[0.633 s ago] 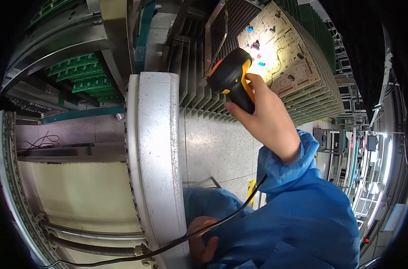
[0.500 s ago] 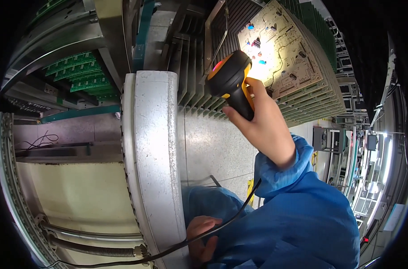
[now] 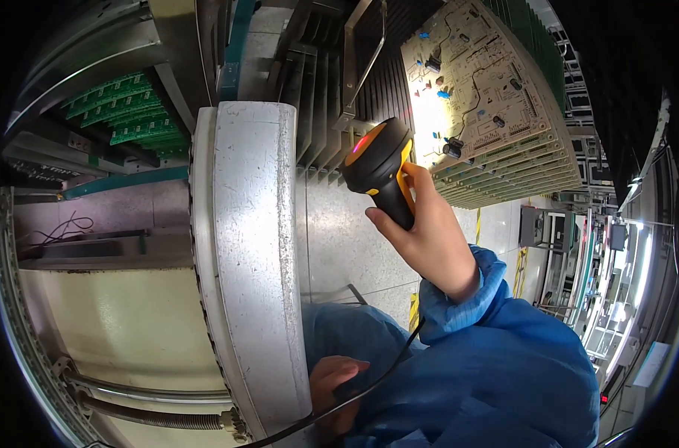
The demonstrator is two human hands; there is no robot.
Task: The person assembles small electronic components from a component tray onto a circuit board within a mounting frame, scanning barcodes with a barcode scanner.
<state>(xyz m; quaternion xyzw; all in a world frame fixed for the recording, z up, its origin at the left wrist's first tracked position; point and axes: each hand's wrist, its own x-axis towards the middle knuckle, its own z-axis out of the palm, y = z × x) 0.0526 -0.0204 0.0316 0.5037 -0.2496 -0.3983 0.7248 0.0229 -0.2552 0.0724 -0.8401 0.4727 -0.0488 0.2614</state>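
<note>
- Near the stacked circuit boards (image 3: 488, 104): black-yellow scanner (image 3: 377, 160), right hand (image 3: 433, 243) fingers wrapped around its handle.
- Beside silver beam (image 3: 257, 246): left hand (image 3: 329, 382) (cable (image 3: 375, 382) crossing it; can't tell if fingers are pressed together).

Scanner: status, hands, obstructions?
Right hand grips scanner by its handle; left hand low beside metal beam, grip unclear; cable crosses left hand.

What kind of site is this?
Probably an electronics factory floor: a spaced stack of tan circuit boards fitted with components, more green circuit boards at the left, and a black-and-yellow handheld barcode scanner in the right hand.
</note>
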